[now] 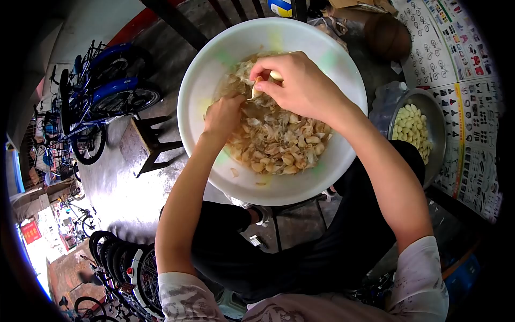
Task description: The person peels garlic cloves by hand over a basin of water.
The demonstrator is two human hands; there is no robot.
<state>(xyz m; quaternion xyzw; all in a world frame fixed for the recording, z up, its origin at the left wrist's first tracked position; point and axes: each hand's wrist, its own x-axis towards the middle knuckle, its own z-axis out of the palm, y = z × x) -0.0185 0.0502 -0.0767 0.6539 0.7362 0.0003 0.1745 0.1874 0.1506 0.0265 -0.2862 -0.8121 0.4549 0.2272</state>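
A wide white basin [193, 155] holds water with many unpeeled garlic cloves [284, 153] and loose papery skins. Over its middle, my right hand [300, 86] is closed, with a garlic clove [257, 88] pinched between thumb and fingers. A pale, peeled clove [276, 75] also shows against that hand's curled fingers. My left hand [222, 115] reaches down among the skins just left of it. Its fingertips are hidden in the wet skins, so what they hold, if anything, does not show.
A metal bowl [441, 129] of peeled garlic cloves [412, 129] stands to the right, beside a clear plastic container [383, 104]. A wooden stool [140, 142] and blue bicycles [115, 88] are on the left. Printed sheets [472, 107] lie at far right.
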